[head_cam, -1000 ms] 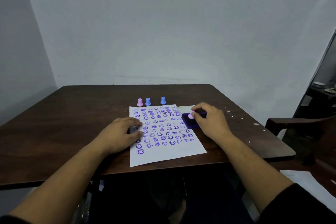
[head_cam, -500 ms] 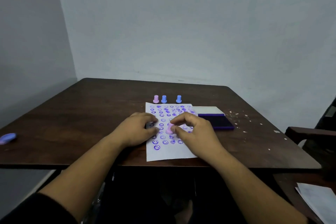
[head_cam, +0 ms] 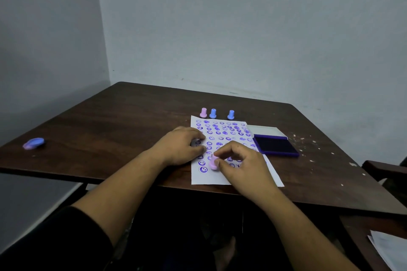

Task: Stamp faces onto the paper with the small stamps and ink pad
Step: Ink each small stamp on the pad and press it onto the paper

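Dark table (head_cam: pixel 110 130): right hand (head_cam: pixel 242 165) pinches pink stamp (head_cam: pixel 213 163) on paper (head_cam: pixel 220 179)

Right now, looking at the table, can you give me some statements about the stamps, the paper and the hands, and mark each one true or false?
1. The right hand pinches a pink stamp that stands on the paper. True.
2. Three spare stamps stand past the far edge of the paper. True.
3. All three spare stamps are blue. False: one is pink and two are blue.
4. The ink pad lies to the left of the paper. False: it lies open on the right side.
5. The left hand rests on the left edge of the paper. True.
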The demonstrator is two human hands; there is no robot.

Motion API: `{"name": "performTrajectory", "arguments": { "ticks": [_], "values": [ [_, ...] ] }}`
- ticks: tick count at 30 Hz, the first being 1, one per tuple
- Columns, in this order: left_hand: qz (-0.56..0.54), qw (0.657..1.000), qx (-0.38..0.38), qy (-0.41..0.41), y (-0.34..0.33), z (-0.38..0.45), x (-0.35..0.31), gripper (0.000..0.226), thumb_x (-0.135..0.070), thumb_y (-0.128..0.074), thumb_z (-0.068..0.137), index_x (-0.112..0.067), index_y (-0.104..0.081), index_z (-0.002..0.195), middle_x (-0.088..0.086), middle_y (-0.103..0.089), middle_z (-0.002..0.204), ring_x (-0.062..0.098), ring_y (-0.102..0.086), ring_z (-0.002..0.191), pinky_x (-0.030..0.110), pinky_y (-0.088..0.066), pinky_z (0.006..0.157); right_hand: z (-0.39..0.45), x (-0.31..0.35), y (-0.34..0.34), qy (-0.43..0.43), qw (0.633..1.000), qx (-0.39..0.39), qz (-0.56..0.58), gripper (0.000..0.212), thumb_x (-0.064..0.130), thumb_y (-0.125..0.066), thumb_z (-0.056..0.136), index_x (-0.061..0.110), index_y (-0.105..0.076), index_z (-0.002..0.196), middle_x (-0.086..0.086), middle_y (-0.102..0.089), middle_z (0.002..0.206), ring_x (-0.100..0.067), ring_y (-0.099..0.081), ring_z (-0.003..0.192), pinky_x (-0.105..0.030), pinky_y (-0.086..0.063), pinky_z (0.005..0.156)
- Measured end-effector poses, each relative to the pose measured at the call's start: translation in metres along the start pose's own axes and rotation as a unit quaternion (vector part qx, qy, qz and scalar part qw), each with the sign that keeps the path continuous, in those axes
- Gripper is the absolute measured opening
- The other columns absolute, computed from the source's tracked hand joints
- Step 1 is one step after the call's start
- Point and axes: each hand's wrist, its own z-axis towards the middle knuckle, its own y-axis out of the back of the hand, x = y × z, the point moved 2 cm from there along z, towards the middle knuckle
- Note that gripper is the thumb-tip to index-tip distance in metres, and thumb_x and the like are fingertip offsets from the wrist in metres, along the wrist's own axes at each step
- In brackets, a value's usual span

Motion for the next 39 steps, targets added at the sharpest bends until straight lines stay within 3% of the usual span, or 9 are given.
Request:
{"name": "performTrajectory", "arguments": {
  "ticks": [13, 28, 33, 37, 39],
  "values": [
    [0.008, 1.0, -0.001, 0.001, 0.0, 0.001, -0.001, 0.05, -0.051, -0.058, 0.089, -0.03, -0.062, 0.134, -0.015, -0.056, 0.142, 0.014, -0.043, 0.133, 0.04, -0.039, 0.11, -0.003, -0.001, -0.001, -0.019, 1.0, 0.016, -0.011, 0.023, 0.018, -0.082, 0.084, 0.04, -0.075, 0.086, 0.027, -0.076, 0.09, 0.004, -0.068, 0.094, -0.002, -0.043, 0.077],
    [0.009, 1.0, 0.003, 0.004, 0.0, 0.001, -0.001, 0.052, -0.054, -0.058, 0.088, -0.031, -0.062, 0.134, -0.016, -0.056, 0.143, 0.013, -0.042, 0.134, 0.041, -0.038, 0.111, -0.002, 0.0, -0.001, -0.01, 0.999, 0.021, -0.028, 0.017, 0.016, -0.083, 0.084, 0.031, -0.076, 0.082, 0.028, -0.075, 0.088, 0.007, -0.068, 0.09, -0.003, -0.043, 0.075],
    [0.008, 1.0, 0.005, 0.005, 0.0, 0.001, 0.0, 0.053, -0.055, -0.056, 0.087, -0.031, -0.061, 0.134, -0.016, -0.056, 0.143, 0.012, -0.042, 0.134, 0.04, -0.039, 0.111, 0.001, -0.002, 0.004, -0.017, 0.999, -0.038, 0.029, 0.017, 0.013, -0.082, 0.086, 0.028, -0.076, 0.085, 0.02, -0.078, 0.091, -0.002, -0.073, 0.092, -0.014, -0.052, 0.082],
    [0.01, 1.0, 0.006, 0.004, 0.0, 0.001, 0.0, 0.052, -0.056, -0.057, 0.088, -0.031, -0.061, 0.134, -0.016, -0.056, 0.142, 0.013, -0.043, 0.133, 0.039, -0.04, 0.109, 0.008, -0.002, 0.01, -0.044, 0.992, -0.067, 0.093, 0.023, 0.008, -0.081, 0.09, 0.03, -0.073, 0.094, 0.013, -0.08, 0.093, -0.012, -0.077, 0.093, -0.042, -0.063, 0.09],
    [0.009, 1.0, 0.006, 0.005, 0.001, 0.001, 0.0, 0.053, -0.056, -0.057, 0.088, -0.031, -0.061, 0.135, -0.016, -0.056, 0.142, 0.013, -0.042, 0.134, 0.04, -0.039, 0.11, 0.015, -0.003, 0.015, -0.049, 0.991, -0.073, 0.097, 0.028, 0.004, -0.077, 0.092, 0.031, -0.072, 0.1, 0.009, -0.081, 0.094, -0.014, -0.078, 0.095, -0.048, -0.063, 0.091]
  ]
}}
